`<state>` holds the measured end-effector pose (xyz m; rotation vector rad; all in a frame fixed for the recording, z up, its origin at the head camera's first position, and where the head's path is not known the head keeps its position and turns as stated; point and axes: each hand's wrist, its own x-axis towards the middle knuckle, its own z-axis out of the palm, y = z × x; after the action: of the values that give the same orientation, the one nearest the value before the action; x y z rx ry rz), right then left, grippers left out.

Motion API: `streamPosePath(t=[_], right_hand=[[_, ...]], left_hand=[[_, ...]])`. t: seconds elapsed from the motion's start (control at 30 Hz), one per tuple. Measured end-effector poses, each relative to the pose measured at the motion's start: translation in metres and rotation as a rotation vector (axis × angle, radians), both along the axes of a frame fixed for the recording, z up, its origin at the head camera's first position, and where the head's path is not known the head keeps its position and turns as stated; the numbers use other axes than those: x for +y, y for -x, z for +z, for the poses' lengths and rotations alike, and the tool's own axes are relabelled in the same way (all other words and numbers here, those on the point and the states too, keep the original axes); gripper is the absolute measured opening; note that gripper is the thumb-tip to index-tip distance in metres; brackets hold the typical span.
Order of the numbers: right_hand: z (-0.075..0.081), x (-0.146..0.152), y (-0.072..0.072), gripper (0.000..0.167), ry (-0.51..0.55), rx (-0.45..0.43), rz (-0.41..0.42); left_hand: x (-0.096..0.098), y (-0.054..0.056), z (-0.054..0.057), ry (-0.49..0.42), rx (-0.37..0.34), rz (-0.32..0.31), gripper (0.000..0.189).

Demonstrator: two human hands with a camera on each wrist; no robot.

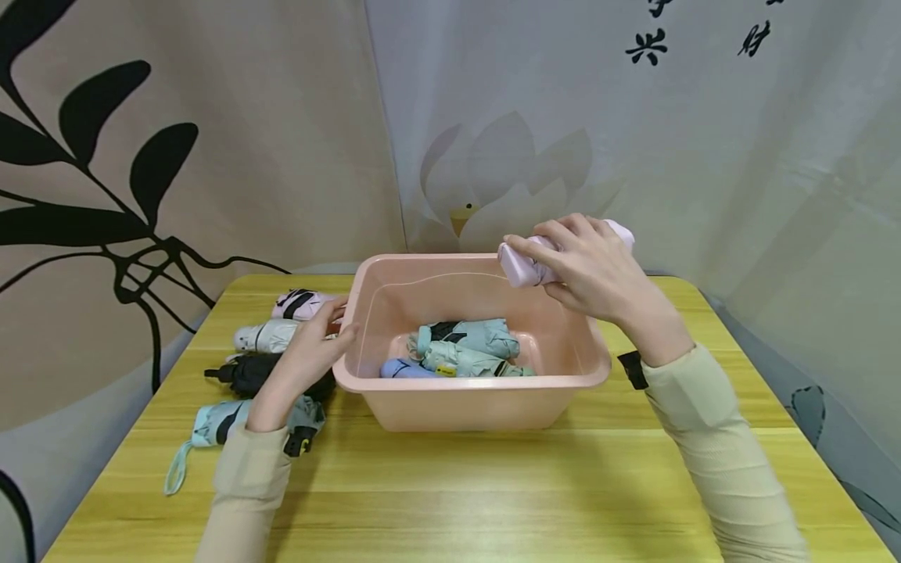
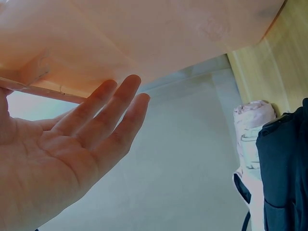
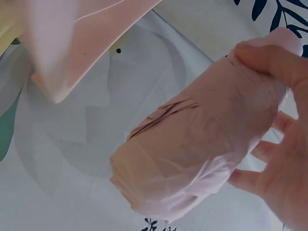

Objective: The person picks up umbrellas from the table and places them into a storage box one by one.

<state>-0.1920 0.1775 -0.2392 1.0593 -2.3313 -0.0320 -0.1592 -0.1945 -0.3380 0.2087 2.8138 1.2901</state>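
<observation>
My right hand [image 1: 587, 266] grips a folded pale pink umbrella [image 3: 192, 139], fingers and thumb around it, above the right back part of a pink plastic basin [image 1: 468, 407]. Its far end points down and away from the palm in the right wrist view. My left hand [image 1: 307, 352] is at the basin's left rim, its fairly straight fingers [image 2: 118, 108] against the outer wall below the rim. Inside the basin lie a light blue folded umbrella [image 1: 486, 336], a pale green one [image 1: 464, 360] and a blue one [image 1: 407, 369], partly hidden by the front rim.
Left of the basin, folded umbrellas lie in a row: a pink one [image 1: 299, 303], a white one [image 1: 267, 336], a black one [image 1: 249, 374] and a light blue one [image 1: 218, 422] with a wrist loop. The wooden table [image 1: 464, 500] meets printed curtains behind.
</observation>
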Motion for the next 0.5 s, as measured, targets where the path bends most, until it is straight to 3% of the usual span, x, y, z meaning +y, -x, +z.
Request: streamPosePath(t=[0.5], right_hand=[[0.004,-0.032,0.008,0.058,-0.016,-0.007,0.011]], left_hand=[[-0.001,0.001,-0.002,-0.003,0.001,0.001,0.065]])
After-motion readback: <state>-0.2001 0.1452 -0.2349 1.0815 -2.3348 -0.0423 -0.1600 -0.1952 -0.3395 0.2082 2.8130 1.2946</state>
